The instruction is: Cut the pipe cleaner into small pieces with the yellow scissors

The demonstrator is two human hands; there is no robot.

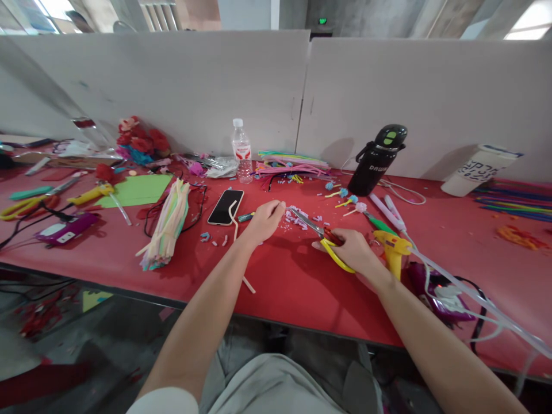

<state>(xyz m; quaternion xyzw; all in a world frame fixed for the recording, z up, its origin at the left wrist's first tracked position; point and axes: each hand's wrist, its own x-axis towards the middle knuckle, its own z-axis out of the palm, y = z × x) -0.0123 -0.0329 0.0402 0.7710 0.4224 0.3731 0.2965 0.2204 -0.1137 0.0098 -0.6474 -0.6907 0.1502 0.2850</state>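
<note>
My right hand (348, 247) is closed on the handles of yellow and red scissors (336, 257), whose blades point up and left over the red table. My left hand (268, 220) is closed in a pinch near the scissor tips; what it pinches is too small to make out. Small cut lilac pieces (302, 218) lie scattered between the two hands. A cream strip (236, 221) runs from the phone (226, 207) down behind my left forearm.
Left stands a bundle of pastel strips (168, 224) beside green paper (142, 190). Behind are a water bottle (242, 152) and a black bottle (375, 164). A yellow glue gun (394, 247) and small pompom stems (353, 199) are right of my hands.
</note>
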